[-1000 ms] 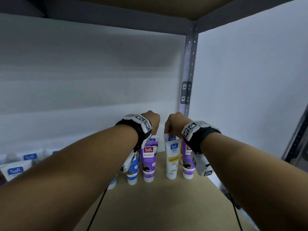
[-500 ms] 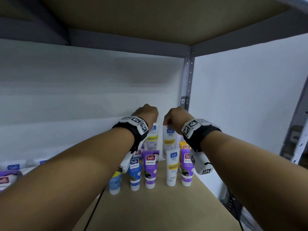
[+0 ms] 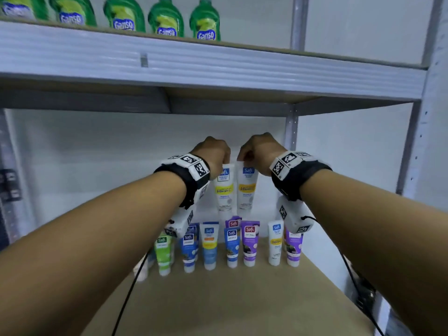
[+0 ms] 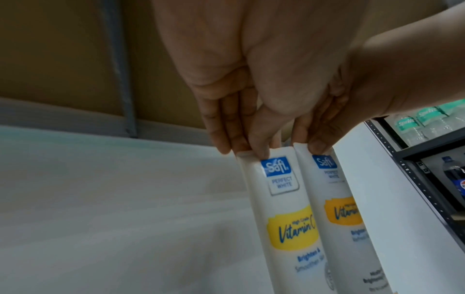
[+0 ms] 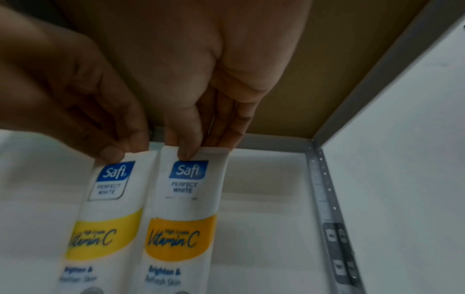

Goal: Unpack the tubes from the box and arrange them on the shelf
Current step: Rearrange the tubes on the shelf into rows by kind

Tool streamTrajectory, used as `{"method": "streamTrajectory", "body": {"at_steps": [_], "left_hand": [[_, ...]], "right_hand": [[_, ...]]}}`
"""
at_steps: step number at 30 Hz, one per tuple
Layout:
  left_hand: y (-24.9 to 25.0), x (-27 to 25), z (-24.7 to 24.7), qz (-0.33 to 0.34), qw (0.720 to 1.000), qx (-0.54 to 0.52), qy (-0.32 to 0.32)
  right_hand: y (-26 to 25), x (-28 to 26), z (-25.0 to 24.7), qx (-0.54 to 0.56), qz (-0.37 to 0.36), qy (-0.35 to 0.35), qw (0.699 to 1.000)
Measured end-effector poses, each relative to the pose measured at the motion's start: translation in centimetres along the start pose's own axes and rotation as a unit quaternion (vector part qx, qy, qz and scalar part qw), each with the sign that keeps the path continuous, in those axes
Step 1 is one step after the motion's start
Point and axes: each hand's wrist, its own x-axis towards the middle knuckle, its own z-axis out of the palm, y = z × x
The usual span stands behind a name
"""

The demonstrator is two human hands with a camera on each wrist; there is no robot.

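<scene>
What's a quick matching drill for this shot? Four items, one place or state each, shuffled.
Items:
1. yellow-band Safi tube
2. orange-band Safi tube
3. green Safi tube
4. green Ganso bottles

Place or state:
A. standing on the upper shelf
B. pinched at its top edge by the left hand
C. left end of the front row on the lower shelf
D. pinched at its top edge by the right hand

Pairs: 1-B, 2-D, 3-C, 4-A
</scene>
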Motion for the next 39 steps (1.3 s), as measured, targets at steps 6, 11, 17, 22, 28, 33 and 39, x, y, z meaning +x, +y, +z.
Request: {"method": "streamTrajectory", "body": {"at_steps": [6,11,17,22,28,33,39], "left_hand": [[-3.1,-8.2,-3.8,-0.032,0.999,0.012,-0.008],[-6.5,-15.8,-5.0,-0.072,0.997,0.015,-0.026],[-10.6,-24.1,-3.8,-0.125,0.991,0.007,-0.040],[-14.7,-30.1,-1.8,-0.177,0.984,0.003,-0.037],[-18.8,-34.1,0.2,-0.203,0.978,0.004,-0.049],[-20.9,-35.4,0.9,-0.221,0.974,0.007,-0.056],[-21.7,-36.0,1.7,-0.224,0.974,-0.001,-0.042]], "right_hand": [[-8.2,-3.3,-1.0,0.037,-0.049,-0.016,0.998],[-14.5,-6.1,1.0,0.086,-0.083,-0.048,0.992],[-21.1,-8.4,5.2,0.154,-0.106,-0.076,0.979],[-26.2,-9.9,9.8,0.183,-0.139,-0.098,0.968],[-30.1,-10.8,15.0,0.218,-0.137,-0.127,0.958],[-32.0,-10.5,17.1,0.216,-0.159,-0.145,0.952],[-33.3,-9.9,18.7,0.233,-0.160,-0.146,0.948]]}}
